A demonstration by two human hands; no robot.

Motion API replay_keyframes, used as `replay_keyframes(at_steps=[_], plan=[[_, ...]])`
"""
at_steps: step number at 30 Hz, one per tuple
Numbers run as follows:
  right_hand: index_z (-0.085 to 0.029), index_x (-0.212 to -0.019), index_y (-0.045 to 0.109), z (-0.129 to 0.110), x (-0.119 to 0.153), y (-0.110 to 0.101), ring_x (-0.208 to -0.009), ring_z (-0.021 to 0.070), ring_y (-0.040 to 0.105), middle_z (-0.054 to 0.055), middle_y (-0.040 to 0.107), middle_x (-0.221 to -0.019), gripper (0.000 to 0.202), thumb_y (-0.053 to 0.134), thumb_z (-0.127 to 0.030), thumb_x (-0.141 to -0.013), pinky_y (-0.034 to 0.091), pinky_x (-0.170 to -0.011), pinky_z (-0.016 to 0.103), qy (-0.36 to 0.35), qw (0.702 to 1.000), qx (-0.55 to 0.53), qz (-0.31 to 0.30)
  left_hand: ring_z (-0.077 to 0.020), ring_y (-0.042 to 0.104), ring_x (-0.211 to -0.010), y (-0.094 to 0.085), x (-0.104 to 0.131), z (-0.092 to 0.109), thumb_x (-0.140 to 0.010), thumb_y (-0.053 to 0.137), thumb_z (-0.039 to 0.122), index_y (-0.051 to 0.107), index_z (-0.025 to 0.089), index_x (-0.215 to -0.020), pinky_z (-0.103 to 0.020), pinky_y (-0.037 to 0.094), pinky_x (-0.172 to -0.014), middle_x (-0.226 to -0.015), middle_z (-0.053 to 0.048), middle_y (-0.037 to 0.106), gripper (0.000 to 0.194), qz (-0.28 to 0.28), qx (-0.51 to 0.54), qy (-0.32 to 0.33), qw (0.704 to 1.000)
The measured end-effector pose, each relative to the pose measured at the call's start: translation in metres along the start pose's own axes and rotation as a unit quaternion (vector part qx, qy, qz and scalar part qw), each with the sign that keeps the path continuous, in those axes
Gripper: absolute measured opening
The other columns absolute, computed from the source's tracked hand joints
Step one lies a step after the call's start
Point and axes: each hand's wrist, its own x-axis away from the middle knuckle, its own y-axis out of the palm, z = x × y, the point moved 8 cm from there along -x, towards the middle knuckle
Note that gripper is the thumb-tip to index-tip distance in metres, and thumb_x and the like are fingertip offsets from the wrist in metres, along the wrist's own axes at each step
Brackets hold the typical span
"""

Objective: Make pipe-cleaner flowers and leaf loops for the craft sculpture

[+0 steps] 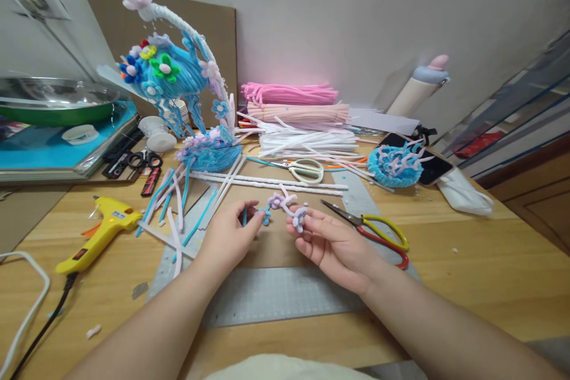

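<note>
Between my hands, over the brown cardboard, hangs a small pipe-cleaner flower sprig (276, 200) with purple and blue flowers on lilac and blue stems. My left hand (232, 228) pinches its blue end, with thumb and forefinger closed beside a small blue flower (266, 215). At the other end, my right hand (332, 240) has thumb and fingertips closed on a lilac flower (299, 219), palm turned partly up. Red-and-yellow scissors (378, 234) lie just beyond my right hand. Cut blue and lilac pipe cleaners (178, 208) are scattered left of my left hand.
A yellow glue gun (100, 231) lies at left with its cord. Behind stands a blue pipe-cleaner flower sculpture (173, 71). Bundles of pipe cleaners (298, 113) are stacked by the wall. White-handled scissors (307, 171), a blue woven piece (394, 166) and a bottle (416, 89) stand farther back.
</note>
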Motion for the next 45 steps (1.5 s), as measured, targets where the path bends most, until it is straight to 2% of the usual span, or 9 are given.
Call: replay_keyframes(at_steps=[3,7,12,16,21,26,31,38,45], plan=[[-0.019,-0.090,0.062,-0.012,-0.004,-0.005,-0.072,0.0070,0.064,-0.002,0.065,-0.079,0.019,0.071,-0.018,-0.073,0.050,-0.061,0.014,-0.045,0.998,0.041,0.000,-0.0197,0.062,-0.073,-0.008,-0.003,-0.002,-0.079,0.051,0.047,0.063,0.017,-0.107,-0.030,0.045,-0.064,-0.086,-0.005,0.069,0.042,0.011,0.016,-0.016,1.000],[-0.017,-0.094,0.060,-0.021,-0.014,-0.012,-0.063,0.0086,0.060,-0.001,0.063,-0.078,0.026,0.070,-0.024,-0.071,0.046,-0.053,0.018,-0.128,0.960,0.248,0.016,-0.0208,0.064,-0.080,-0.015,-0.011,-0.007,-0.081,0.046,0.042,0.061,0.016,-0.108,-0.030,0.047,-0.065,-0.092,-0.007,0.070,0.040,0.006,0.021,-0.028,0.999],[-0.021,-0.103,0.060,-0.024,-0.016,-0.005,-0.077,0.0134,0.060,0.003,0.065,-0.098,0.026,0.062,-0.023,-0.076,0.048,-0.071,0.029,-0.230,0.844,0.482,0.043,-0.0207,0.062,-0.088,-0.013,-0.016,0.001,-0.084,0.045,0.037,0.048,0.022,-0.128,-0.035,0.046,-0.080,-0.108,-0.007,0.066,0.047,-0.011,-0.023,0.023,0.999],[-0.024,-0.104,0.062,-0.043,-0.007,0.000,-0.065,0.0136,0.056,0.002,0.064,-0.088,0.022,0.054,-0.025,-0.083,0.045,-0.062,0.029,-0.315,0.733,0.598,0.078,-0.0240,0.054,-0.104,-0.021,-0.014,0.012,-0.084,0.045,0.036,0.051,0.019,-0.124,-0.037,0.040,-0.092,-0.118,-0.009,0.058,0.044,0.020,-0.088,0.072,0.993],[-0.022,-0.115,0.057,-0.061,-0.010,0.012,-0.109,0.0226,0.049,0.009,0.056,-0.117,0.033,0.049,-0.015,-0.084,0.039,-0.091,0.040,-0.428,0.639,0.636,0.060,-0.0231,0.058,-0.085,-0.033,-0.008,0.013,-0.077,0.053,0.048,0.055,0.019,-0.119,-0.038,0.044,-0.083,-0.105,-0.009,0.055,0.051,0.014,-0.153,0.080,0.985],[-0.022,-0.098,0.065,-0.053,-0.033,0.013,-0.097,0.0203,0.055,0.006,0.065,-0.099,0.024,0.051,-0.011,-0.082,0.041,-0.087,0.037,-0.410,0.633,0.655,0.043,-0.0200,0.057,-0.071,-0.029,0.001,0.010,-0.073,0.059,0.046,0.046,0.025,-0.126,-0.031,0.042,-0.066,-0.090,-0.003,0.057,0.059,-0.069,-0.199,0.065,0.975],[-0.018,-0.093,0.063,-0.067,-0.026,-0.004,-0.094,0.0199,0.055,0.007,0.063,-0.097,0.022,0.046,-0.011,-0.083,0.041,-0.085,0.035,-0.405,0.643,0.642,0.106,-0.0197,0.056,-0.066,-0.018,-0.003,0.007,-0.078,0.051,0.035,0.065,0.022,-0.077,-0.028,0.037,-0.060,-0.068,-0.001,0.062,0.019,-0.104,-0.174,0.066,0.977],[-0.020,-0.084,0.065,-0.071,-0.022,-0.018,-0.078,0.0193,0.059,0.003,0.066,-0.082,0.020,0.049,-0.011,-0.075,0.045,-0.073,0.033,-0.357,0.672,0.642,0.089,-0.0186,0.055,-0.062,-0.021,-0.024,-0.001,-0.078,0.050,0.039,0.064,0.019,-0.063,-0.027,0.036,-0.056,-0.061,0.000,0.060,0.028,-0.007,-0.146,0.069,0.987],[-0.021,-0.095,0.060,-0.072,-0.017,-0.019,-0.094,0.0190,0.055,0.004,0.058,-0.106,0.046,0.040,-0.001,-0.060,0.043,-0.085,0.033,-0.365,0.689,0.616,0.109,-0.0198,0.055,-0.074,-0.045,-0.017,0.009,-0.083,0.043,0.035,0.060,0.017,-0.095,-0.032,0.043,-0.069,-0.083,-0.005,0.060,0.027,0.152,-0.088,0.079,0.981]])
